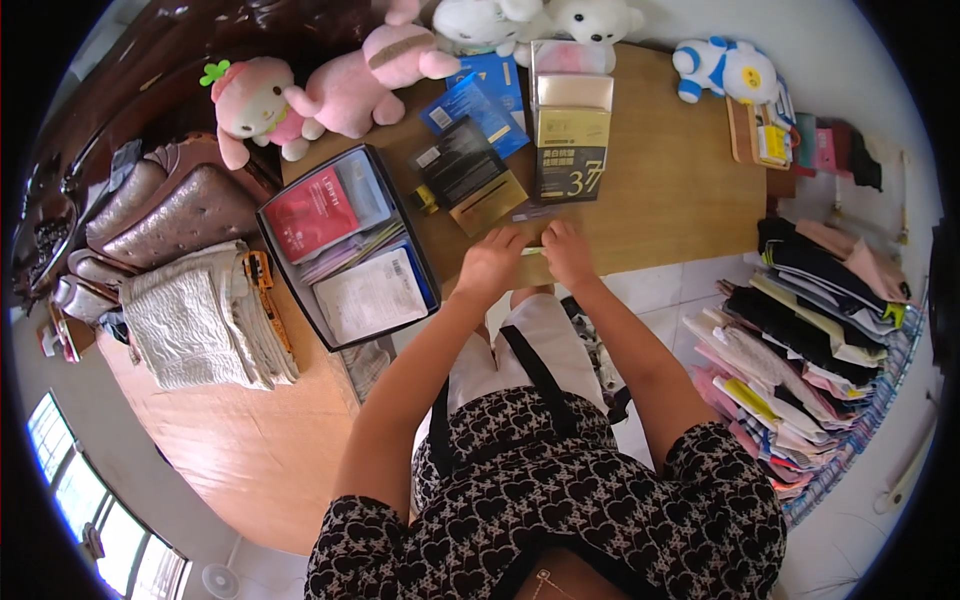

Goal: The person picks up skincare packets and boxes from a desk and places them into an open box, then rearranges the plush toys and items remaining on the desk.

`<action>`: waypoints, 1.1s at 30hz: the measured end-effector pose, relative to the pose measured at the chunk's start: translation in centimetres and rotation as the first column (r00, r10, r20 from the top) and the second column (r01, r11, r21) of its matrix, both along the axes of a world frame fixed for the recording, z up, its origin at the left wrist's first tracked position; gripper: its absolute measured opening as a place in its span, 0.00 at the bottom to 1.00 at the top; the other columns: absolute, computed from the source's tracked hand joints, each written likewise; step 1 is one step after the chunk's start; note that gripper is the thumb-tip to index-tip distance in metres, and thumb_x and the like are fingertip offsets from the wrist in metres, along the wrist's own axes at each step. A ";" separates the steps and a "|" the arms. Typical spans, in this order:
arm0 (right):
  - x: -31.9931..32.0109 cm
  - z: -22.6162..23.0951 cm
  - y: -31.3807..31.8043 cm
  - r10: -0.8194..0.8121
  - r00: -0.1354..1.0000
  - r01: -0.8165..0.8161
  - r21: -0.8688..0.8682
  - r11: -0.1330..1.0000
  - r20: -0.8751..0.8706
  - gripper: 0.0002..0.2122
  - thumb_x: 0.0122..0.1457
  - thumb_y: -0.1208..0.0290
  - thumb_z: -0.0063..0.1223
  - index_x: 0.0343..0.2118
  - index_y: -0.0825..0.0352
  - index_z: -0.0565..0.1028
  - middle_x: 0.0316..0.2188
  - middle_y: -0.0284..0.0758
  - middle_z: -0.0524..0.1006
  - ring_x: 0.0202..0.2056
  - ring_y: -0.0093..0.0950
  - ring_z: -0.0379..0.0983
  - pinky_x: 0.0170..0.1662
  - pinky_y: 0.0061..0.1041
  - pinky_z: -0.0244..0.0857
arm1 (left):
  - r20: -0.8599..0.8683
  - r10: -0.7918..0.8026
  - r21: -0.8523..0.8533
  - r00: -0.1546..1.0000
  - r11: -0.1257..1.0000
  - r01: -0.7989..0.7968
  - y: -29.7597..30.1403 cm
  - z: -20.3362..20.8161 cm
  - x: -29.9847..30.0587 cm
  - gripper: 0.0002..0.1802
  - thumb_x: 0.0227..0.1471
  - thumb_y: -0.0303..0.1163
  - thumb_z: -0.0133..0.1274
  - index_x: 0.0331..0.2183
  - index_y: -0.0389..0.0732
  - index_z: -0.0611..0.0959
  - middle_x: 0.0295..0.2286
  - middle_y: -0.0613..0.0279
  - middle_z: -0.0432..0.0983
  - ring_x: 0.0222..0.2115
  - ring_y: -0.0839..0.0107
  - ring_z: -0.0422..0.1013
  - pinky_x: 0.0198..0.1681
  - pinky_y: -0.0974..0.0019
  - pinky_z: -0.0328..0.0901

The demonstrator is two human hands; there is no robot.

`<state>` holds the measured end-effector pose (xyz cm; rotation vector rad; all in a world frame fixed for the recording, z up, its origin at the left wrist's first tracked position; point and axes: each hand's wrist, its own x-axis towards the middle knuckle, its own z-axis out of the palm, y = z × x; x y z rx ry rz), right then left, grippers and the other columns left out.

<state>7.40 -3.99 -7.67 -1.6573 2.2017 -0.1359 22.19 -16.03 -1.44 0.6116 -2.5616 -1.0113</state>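
At the table's near edge, my left hand (490, 264) and my right hand (567, 254) are level with each other, fingers closed. Between them stretches a small, thin, pale strip (532, 251), its ends under my fingertips; its kind is too small to make out. Just beyond my right hand lies a gold and black box (572, 160). A second black and gold box (468, 172) rests at a slant beyond my left hand. Left of it stands an open black box (433, 285) with a red packet (312, 212), a white packet (372, 297) and several thin sachets inside.
Blue packets (487, 108) lie farther back. Pink plush toys (352, 88), white plush toys (592, 20) and a blue-and-white plush toy (728, 70) line the far edge. Folded cream cloth (205, 315) sits at left. Stacked clothes (800, 345) stand at right.
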 end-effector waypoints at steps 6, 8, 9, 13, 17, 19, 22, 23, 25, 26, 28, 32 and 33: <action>-2.1 0.2 0.2 -0.061 0.996 0.068 -0.094 0.993 0.071 0.09 0.42 0.75 0.56 0.28 0.66 0.70 0.36 0.35 0.69 0.39 0.36 0.66 0.38 0.33 0.63 | 0.409 0.030 -0.217 0.912 0.974 0.066 1.4 -4.8 -5.5 0.21 0.37 0.25 0.52 0.39 0.37 0.72 0.45 0.56 0.64 0.36 0.64 0.70 0.32 0.68 0.70; -3.2 0.5 0.3 -0.116 0.979 0.143 -0.158 0.977 0.166 0.09 0.41 0.76 0.56 0.28 0.67 0.70 0.37 0.35 0.70 0.39 0.37 0.66 0.37 0.34 0.64 | 0.542 0.049 -0.241 0.839 0.965 0.100 2.1 -5.9 -6.3 0.19 0.38 0.26 0.53 0.38 0.38 0.70 0.45 0.51 0.62 0.37 0.63 0.70 0.29 0.67 0.70; -3.9 0.8 0.3 -0.126 0.976 0.154 -0.154 0.976 0.180 0.09 0.42 0.77 0.56 0.28 0.68 0.70 0.39 0.35 0.70 0.39 0.38 0.67 0.37 0.34 0.64 | 0.547 0.056 -0.245 0.835 0.965 0.096 2.5 -6.3 -6.6 0.19 0.38 0.26 0.53 0.38 0.38 0.70 0.45 0.51 0.62 0.37 0.63 0.70 0.29 0.67 0.70; -5.5 1.5 0.4 -0.080 0.981 0.112 -0.181 0.977 0.176 0.10 0.42 0.79 0.55 0.29 0.69 0.70 0.42 0.36 0.70 0.37 0.39 0.69 0.36 0.34 0.65 | 0.610 0.140 -0.282 0.780 0.958 0.049 3.3 -7.6 -7.4 0.17 0.41 0.29 0.51 0.36 0.39 0.68 0.41 0.48 0.66 0.33 0.64 0.71 0.24 0.67 0.71; -5.6 0.5 0.4 -0.163 0.931 0.194 -0.064 0.979 0.327 0.10 0.40 0.81 0.56 0.28 0.70 0.69 0.41 0.38 0.71 0.34 0.40 0.70 0.34 0.33 0.65 | 0.644 0.168 -0.244 0.746 0.970 -0.007 4.1 -8.7 -6.9 0.19 0.45 0.31 0.47 0.42 0.39 0.67 0.28 0.53 0.72 0.25 0.64 0.73 0.21 0.64 0.70; -5.5 0.3 0.5 -0.192 0.893 0.246 -0.084 0.966 0.408 0.10 0.39 0.82 0.57 0.26 0.70 0.68 0.39 0.40 0.71 0.32 0.41 0.70 0.32 0.32 0.65 | 0.624 0.239 -0.243 0.744 0.964 -0.106 4.7 -8.5 -6.4 0.23 0.45 0.30 0.46 0.46 0.38 0.65 0.26 0.54 0.73 0.24 0.63 0.73 0.21 0.63 0.70; -4.9 -0.4 0.7 -0.271 0.815 0.367 -0.095 0.925 0.512 0.10 0.39 0.82 0.58 0.25 0.71 0.67 0.37 0.42 0.72 0.31 0.39 0.71 0.31 0.30 0.64 | 0.632 0.266 -0.187 0.728 0.964 -0.189 4.3 -7.5 -6.4 0.29 0.45 0.30 0.46 0.51 0.36 0.61 0.25 0.54 0.74 0.22 0.62 0.74 0.20 0.62 0.70; -4.8 -0.7 0.7 -0.265 0.818 0.360 -0.094 0.928 0.510 0.10 0.39 0.82 0.58 0.25 0.71 0.67 0.37 0.42 0.72 0.31 0.39 0.71 0.31 0.30 0.64 | 0.660 0.227 -0.140 0.716 0.974 -0.179 4.1 -7.2 -6.3 0.32 0.45 0.29 0.45 0.53 0.35 0.58 0.25 0.53 0.75 0.22 0.61 0.75 0.21 0.62 0.70; -4.5 -1.6 0.8 -0.308 0.718 0.488 -0.136 0.862 0.625 0.09 0.42 0.81 0.57 0.25 0.70 0.68 0.32 0.39 0.74 0.26 0.30 0.70 0.27 0.26 0.63 | 0.699 0.187 -0.102 0.691 0.982 -0.162 3.3 -6.9 -6.5 0.31 0.46 0.29 0.45 0.53 0.36 0.59 0.25 0.53 0.76 0.22 0.61 0.75 0.20 0.63 0.69; -4.4 -2.2 0.9 -0.303 0.722 0.481 -0.136 0.866 0.622 0.09 0.42 0.81 0.57 0.25 0.70 0.68 0.32 0.39 0.74 0.26 0.30 0.70 0.27 0.26 0.63 | 0.734 0.140 -0.063 0.664 0.988 -0.139 2.8 -6.8 -6.6 0.29 0.46 0.29 0.45 0.52 0.36 0.60 0.25 0.53 0.76 0.22 0.61 0.75 0.20 0.63 0.69; -4.1 -2.9 0.7 -0.505 0.531 0.597 0.123 0.793 0.680 0.07 0.46 0.80 0.57 0.25 0.68 0.68 0.27 0.33 0.73 0.23 0.20 0.67 0.23 0.21 0.61 | 0.763 0.126 -0.026 0.634 0.986 -0.165 1.9 -6.9 -6.8 0.30 0.46 0.30 0.46 0.52 0.36 0.59 0.25 0.53 0.77 0.24 0.62 0.75 0.22 0.63 0.70; -3.2 -2.4 0.3 -0.573 0.276 0.648 0.290 0.704 0.772 0.07 0.49 0.76 0.57 0.26 0.66 0.69 0.23 0.28 0.69 0.21 0.16 0.63 0.21 0.18 0.60 | 0.829 0.032 0.109 0.558 0.970 -0.218 1.7 -6.1 -6.7 0.27 0.43 0.34 0.52 0.47 0.39 0.67 0.28 0.54 0.78 0.30 0.64 0.76 0.31 0.65 0.70; -3.1 -2.1 0.5 -0.626 0.176 0.660 0.381 0.648 0.759 0.07 0.50 0.74 0.57 0.26 0.66 0.69 0.23 0.28 0.69 0.22 0.17 0.63 0.22 0.17 0.60 | 0.830 0.034 0.110 0.556 0.969 -0.223 1.8 -5.6 -6.6 0.27 0.43 0.34 0.52 0.47 0.39 0.67 0.28 0.54 0.78 0.30 0.64 0.76 0.31 0.65 0.70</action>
